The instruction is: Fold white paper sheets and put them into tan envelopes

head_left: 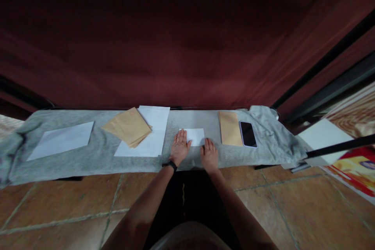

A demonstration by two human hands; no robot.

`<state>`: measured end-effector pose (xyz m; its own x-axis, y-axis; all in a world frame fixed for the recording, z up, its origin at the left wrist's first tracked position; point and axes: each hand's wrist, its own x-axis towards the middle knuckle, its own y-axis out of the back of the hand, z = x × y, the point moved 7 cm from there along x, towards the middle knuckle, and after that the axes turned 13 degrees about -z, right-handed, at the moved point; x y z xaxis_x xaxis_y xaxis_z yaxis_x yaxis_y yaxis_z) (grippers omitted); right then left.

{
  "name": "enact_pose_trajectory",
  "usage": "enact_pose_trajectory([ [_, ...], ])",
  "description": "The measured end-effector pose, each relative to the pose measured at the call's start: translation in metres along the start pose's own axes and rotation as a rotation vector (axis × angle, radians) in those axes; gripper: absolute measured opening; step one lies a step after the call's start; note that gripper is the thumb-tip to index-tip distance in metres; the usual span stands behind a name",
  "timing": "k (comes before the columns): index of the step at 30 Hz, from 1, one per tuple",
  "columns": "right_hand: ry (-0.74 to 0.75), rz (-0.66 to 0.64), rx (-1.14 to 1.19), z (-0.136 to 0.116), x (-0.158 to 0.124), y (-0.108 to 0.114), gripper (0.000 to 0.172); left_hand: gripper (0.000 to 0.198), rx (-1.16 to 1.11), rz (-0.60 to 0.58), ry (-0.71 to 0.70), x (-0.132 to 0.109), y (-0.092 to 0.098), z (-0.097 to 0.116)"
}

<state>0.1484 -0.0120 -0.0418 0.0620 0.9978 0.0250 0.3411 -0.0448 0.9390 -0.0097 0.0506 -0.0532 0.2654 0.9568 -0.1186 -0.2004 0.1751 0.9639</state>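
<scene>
A small white sheet of paper [196,136], possibly folded, lies on the grey cloth in front of me. My left hand [179,147] rests flat on its left side, fingers stretched out and palm down, with a dark band [170,165] on the wrist. At the paper's lower right edge is my right hand [209,154], its fingers extended and lying on the cloth near the corner. Neither hand grips anything. Right of the hands lies a stack of brown envelopes [230,128].
A phone [248,134] lies beside the brown stack. To the left, more brown envelopes [130,127] overlap white sheets [152,140], and another white sheet [63,138] lies farther left. The grey cloth [102,164] covers a narrow bench against a dark red surface [181,54].
</scene>
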Motion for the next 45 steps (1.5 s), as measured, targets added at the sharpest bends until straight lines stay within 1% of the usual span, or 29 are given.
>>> enact_pose_trajectory([
  [4,-0.181,-0.120,0.051,0.010,0.028,0.013,0.037,0.068,-0.009,0.014,0.006,-0.003,0.002,0.001],
  [5,-0.204,-0.152,0.060,0.010,0.034,0.014,0.034,0.069,-0.008,0.018,0.005,-0.004,0.002,0.002],
  [8,-0.229,-0.179,0.077,0.009,0.048,0.018,0.028,0.068,-0.004,0.020,0.007,-0.004,0.003,0.003],
  [11,-0.220,-0.186,0.115,0.009,0.055,0.019,0.025,0.068,-0.008,0.013,0.007,-0.004,0.004,0.001],
  [13,-0.173,-0.196,0.158,0.008,0.057,0.021,0.026,0.069,-0.016,0.009,-0.002,-0.008,0.005,0.001],
  [15,-0.104,-0.197,0.207,0.003,0.057,0.026,0.029,0.071,-0.038,0.004,-0.034,-0.013,0.006,0.004],
  [17,-0.045,-0.185,0.245,-0.005,0.055,0.037,0.030,0.073,-0.105,0.006,-0.078,-0.020,0.009,0.013],
  [19,0.003,-0.162,0.266,-0.017,0.051,0.051,0.028,0.076,-0.263,0.037,-0.095,-0.025,0.016,0.023],
  [20,0.030,-0.150,0.273,-0.025,0.048,0.059,0.027,0.076,-0.390,0.067,-0.090,-0.025,0.021,0.027],
  [22,0.132,-0.101,0.279,-0.045,0.043,0.078,0.027,0.071,-0.785,0.133,-0.054,-0.021,0.029,0.031],
  [24,0.255,-0.067,0.317,-0.064,0.038,0.094,0.032,0.057,-1.214,0.163,0.023,-0.013,0.029,0.031],
  [25,0.302,-0.054,0.337,-0.070,0.036,0.099,0.035,0.049,-1.342,0.165,0.064,-0.009,0.027,0.031],
  [26,0.322,-0.043,0.359,-0.072,0.035,0.102,0.039,0.046,-1.436,0.165,0.104,-0.007,0.024,0.030],
  [27,0.317,-0.034,0.377,-0.070,0.035,0.101,0.043,0.048,-1.492,0.162,0.145,-0.006,0.020,0.028],
  [29,0.247,-0.024,0.397,-0.060,0.036,0.091,0.046,0.052,-1.604,0.137,0.236,-0.009,0.009,0.023],
  [32,0.197,-0.067,0.363,-0.045,0.034,0.057,0.044,0.042,-1.790,0.064,0.369,-0.020,-0.014,0.015],
  [35,0.228,-0.101,0.271,-0.041,0.026,0.022,0.044,0.027,-1.897,0.020,0.422,-0.025,-0.027,0.014],
  [37,0.249,-0.108,0.203,-0.041,0.020,0.005,0.044,0.020,-1.944,-0.018,0.424,-0.027,-0.029,0.016],
  [40,0.270,-0.103,0.085,-0.041,0.014,-0.010,0.044,0.017,-1.967,-0.130,0.407,-0.035,-0.030,0.022],
  [43,0.303,-0.101,-0.019,-0.042,0.009,-0.018,0.046,0.019,-1.922,-0.242,0.387,-0.056,-0.030,0.021],
  [45,0.317,-0.101,-0.069,-0.042,0.007,-0.022,0.048,0.022,-1.862,-0.252,0.372,-0.071,-0.025,0.010],
])
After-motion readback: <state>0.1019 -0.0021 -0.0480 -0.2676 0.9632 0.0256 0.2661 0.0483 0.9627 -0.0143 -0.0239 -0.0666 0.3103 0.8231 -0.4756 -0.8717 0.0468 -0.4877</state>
